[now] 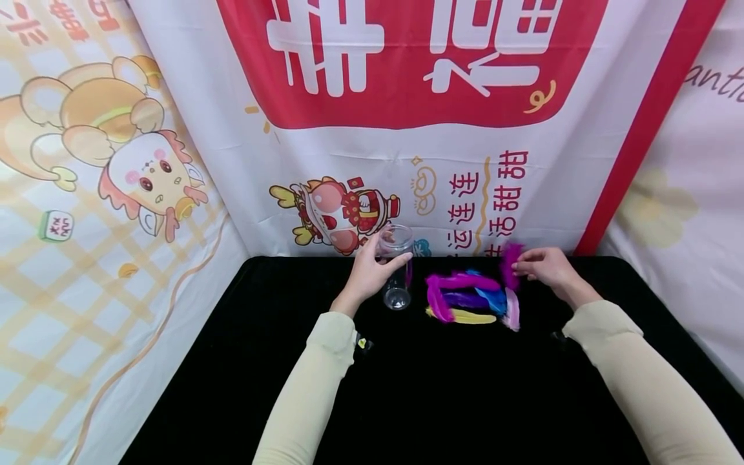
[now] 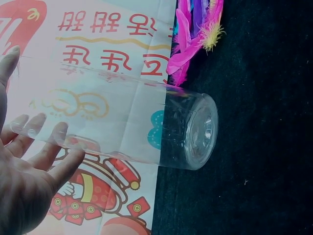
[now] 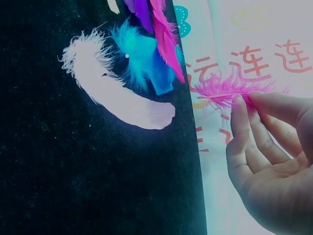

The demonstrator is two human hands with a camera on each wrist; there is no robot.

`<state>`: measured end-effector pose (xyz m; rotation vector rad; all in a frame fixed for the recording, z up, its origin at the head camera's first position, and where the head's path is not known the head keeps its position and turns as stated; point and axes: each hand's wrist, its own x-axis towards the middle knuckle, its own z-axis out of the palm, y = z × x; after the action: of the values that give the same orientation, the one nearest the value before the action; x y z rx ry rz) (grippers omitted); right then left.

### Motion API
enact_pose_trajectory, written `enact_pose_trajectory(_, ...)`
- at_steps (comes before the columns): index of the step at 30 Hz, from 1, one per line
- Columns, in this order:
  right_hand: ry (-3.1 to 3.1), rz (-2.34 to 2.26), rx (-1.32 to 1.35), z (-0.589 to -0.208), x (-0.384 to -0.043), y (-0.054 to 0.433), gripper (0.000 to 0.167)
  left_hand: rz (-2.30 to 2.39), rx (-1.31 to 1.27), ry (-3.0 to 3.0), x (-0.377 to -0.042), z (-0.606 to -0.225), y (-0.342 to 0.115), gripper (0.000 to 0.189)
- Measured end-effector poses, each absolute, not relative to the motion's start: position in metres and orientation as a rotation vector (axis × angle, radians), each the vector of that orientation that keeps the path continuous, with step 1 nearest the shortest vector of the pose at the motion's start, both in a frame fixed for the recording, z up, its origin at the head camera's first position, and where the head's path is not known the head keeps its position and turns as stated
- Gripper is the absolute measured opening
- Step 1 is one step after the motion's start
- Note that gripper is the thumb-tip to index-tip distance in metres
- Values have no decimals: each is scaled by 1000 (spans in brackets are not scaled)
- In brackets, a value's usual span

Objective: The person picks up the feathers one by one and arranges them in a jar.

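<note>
Gripped around its upper part by my left hand, a clear plastic jar stands over the far part of the black table. The left wrist view shows the jar see-through, with the fingers along one side. My right hand pinches a magenta feather between thumb and fingertips, above the table's far edge. Between the hands lie several loose feathers: magenta, purple, blue, yellow and pale pink.
The black table ends at a printed white and red cloth backdrop. Another printed cloth hangs along the left side, and a pale one along the right.
</note>
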<state>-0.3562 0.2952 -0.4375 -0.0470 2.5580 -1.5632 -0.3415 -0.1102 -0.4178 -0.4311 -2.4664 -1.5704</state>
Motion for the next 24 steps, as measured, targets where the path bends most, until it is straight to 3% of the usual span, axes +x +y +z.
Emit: enact_pose_trajectory(24, 2542, -1738, -135, -428, -349, 290, 33, -1569, -428, -2479, -341, -417, -111, 77)
